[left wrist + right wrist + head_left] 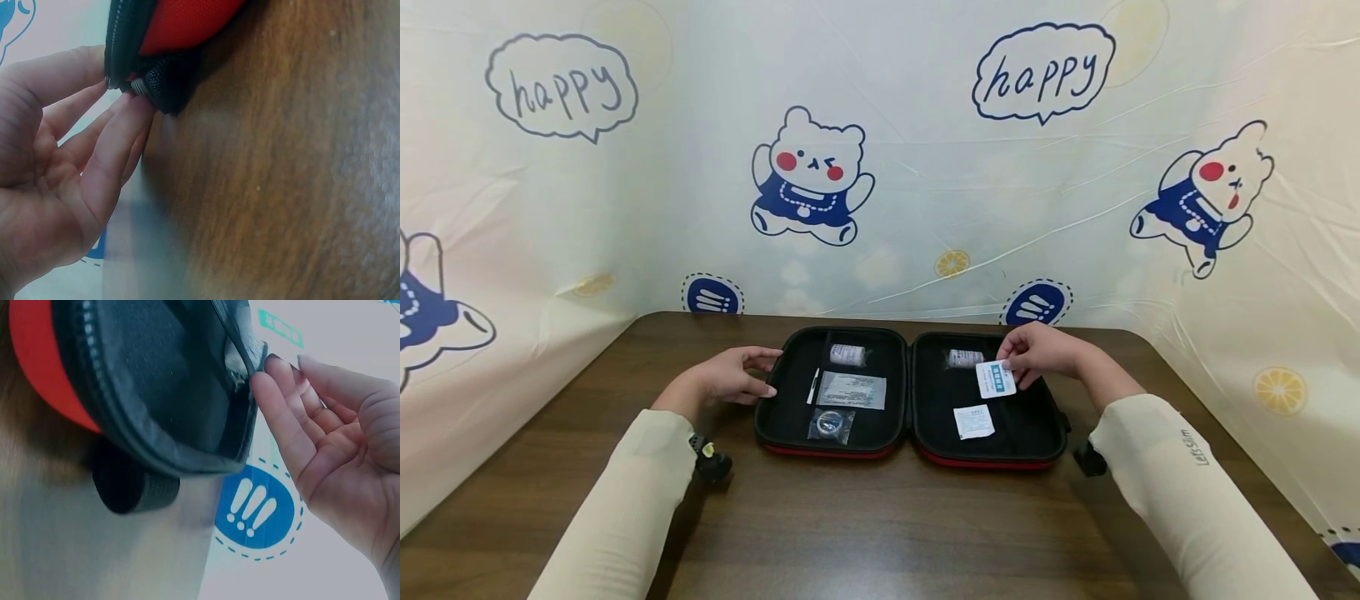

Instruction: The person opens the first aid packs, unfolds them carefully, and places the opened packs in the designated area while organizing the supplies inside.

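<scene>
A black zip case (898,433) with a red outside lies spread flat on the table. At its left edge my left hand (737,375) grips the rim; in the left wrist view, thumb and fingers meet at the zipper beside a small fabric loop (165,84). Over the right half, my right hand (1037,354) pinches a white and blue square packet (996,380) by its upper right corner. Beneath that packet is a white square sachet (973,422). Near the top, a wrapped bandage roll (965,358) lies under an elastic strap.
The left half holds another wrapped roll (847,356), a flat printed packet (852,390), a thin white stick (812,387) and a clear bag with a round roll (831,424). Brown wooden table (865,533) surrounds the case. A printed curtain (895,167) hangs behind.
</scene>
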Demonstrator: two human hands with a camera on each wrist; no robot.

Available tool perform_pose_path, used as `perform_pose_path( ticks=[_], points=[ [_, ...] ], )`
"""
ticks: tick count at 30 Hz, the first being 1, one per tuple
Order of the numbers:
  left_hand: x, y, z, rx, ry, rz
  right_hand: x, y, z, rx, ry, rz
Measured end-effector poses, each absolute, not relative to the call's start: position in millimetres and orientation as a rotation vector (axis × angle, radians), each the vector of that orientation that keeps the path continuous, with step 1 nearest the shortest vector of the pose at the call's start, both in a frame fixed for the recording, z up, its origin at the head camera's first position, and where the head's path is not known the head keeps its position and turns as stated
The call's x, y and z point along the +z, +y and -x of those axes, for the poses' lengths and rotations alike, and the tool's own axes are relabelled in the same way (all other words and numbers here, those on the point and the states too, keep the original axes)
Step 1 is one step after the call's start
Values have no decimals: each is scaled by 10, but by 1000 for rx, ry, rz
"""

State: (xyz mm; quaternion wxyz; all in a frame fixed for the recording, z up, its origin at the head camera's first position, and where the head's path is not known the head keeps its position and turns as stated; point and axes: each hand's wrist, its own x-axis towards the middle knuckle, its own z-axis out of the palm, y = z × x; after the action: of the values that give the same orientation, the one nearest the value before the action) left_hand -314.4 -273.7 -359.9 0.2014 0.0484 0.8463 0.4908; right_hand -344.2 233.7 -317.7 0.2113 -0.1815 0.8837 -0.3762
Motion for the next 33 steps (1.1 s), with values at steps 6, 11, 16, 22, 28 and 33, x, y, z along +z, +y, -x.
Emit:
perform_pose_path(
  ticks=[6,11,16,22,28,33],
  points=[
    [-3592,-2734,3140,1370,2365,-134,-3157,2446,3448,-1042,2479,467],
    [-3594,-2727,3140,1375,2361,-125,-3145,2561,3457,-1038,2495,428],
    [-3583,-2717,3134,1375,2367,-119,-3138,2670,3465,-1045,2512,405],
    [-3575,-2715,3135,1374,2366,-120,-3148,2734,3478,-1036,2533,349],
    [-3583,-2732,3144,1378,2359,-127,-3146,2694,3507,-1009,2544,311],
    [-3587,-2727,3150,1370,2363,-123,-3158,2600,3518,-957,2537,292]
  ],
)
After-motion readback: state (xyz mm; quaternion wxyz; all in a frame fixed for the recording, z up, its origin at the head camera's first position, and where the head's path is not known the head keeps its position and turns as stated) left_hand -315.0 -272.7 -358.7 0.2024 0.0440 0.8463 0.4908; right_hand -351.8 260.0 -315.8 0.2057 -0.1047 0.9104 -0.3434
